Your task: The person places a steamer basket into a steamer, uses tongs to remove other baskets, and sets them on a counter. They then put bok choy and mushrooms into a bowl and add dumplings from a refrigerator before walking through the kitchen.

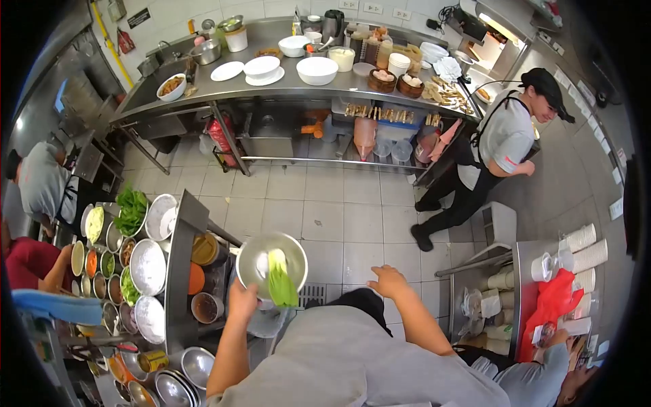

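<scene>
A metal bowl (253, 252) hangs over the floor in front of me, left of centre. My left hand (242, 298) grips its near left rim. Inside the bowl lie a leafy green vegetable (281, 279), its leaves reaching to the near rim, and a small white item (262, 264). My right hand (388, 280) is held out over the floor at centre right, its fingers apart and nothing in it.
Ingredient bowls (147, 266) crowd the left counter (178, 254). A steel counter (271, 100) with dishes spans the back. One person (498, 136) stands at the right; others are at the left and lower right. Cups (581, 237) stand on the right shelf.
</scene>
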Tool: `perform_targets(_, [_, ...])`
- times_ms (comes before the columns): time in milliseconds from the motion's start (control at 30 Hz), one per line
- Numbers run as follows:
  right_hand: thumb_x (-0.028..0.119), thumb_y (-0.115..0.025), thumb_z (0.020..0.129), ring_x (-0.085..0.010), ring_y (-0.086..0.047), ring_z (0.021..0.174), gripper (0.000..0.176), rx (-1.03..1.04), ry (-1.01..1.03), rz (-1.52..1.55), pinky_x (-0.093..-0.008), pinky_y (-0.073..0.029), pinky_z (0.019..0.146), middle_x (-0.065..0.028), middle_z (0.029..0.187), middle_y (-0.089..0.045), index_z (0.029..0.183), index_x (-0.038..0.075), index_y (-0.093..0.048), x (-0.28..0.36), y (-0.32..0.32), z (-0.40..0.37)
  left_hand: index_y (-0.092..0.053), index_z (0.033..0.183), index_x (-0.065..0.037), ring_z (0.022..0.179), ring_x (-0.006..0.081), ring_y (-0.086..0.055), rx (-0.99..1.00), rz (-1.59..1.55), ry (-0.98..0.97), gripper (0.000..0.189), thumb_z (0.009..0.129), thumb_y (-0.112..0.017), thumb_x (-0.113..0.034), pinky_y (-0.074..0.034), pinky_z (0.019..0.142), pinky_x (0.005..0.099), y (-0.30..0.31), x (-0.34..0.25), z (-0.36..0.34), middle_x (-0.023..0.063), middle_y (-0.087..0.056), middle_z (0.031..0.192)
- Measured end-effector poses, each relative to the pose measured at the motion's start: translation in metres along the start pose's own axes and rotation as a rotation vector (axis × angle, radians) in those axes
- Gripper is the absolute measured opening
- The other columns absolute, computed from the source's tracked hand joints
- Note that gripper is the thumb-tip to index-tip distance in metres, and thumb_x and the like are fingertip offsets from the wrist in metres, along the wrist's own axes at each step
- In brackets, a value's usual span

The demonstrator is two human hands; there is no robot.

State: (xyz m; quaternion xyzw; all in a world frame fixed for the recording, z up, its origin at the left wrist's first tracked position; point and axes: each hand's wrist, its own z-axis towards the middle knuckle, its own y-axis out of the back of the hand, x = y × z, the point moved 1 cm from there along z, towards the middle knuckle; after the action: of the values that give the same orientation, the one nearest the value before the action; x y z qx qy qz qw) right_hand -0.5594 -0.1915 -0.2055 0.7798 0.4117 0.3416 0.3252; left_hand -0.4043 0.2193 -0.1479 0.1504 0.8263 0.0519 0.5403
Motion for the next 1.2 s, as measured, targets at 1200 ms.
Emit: perform_targets(1200, [0.041, -0.074, 0.095, -0.0394, -0.061, 0.128, 0.055, 0.539, 1.532, -0.772, -0.0481, -0.050, 0.108, -0.0185, 0.137, -0.066, 0.138, 0.009, -0.066, 0.206, 0.207, 0.402, -0.062, 0.129, 0.007, 0.064, 0.0209, -0.067, -1.296, -0.794, 0.509, 0.044, 0.090, -0.059, -0.013, -0.057, 0.056, 0.0342, -0.295, -0.081, -0.015, 0.0162, -0.073, 0.097])
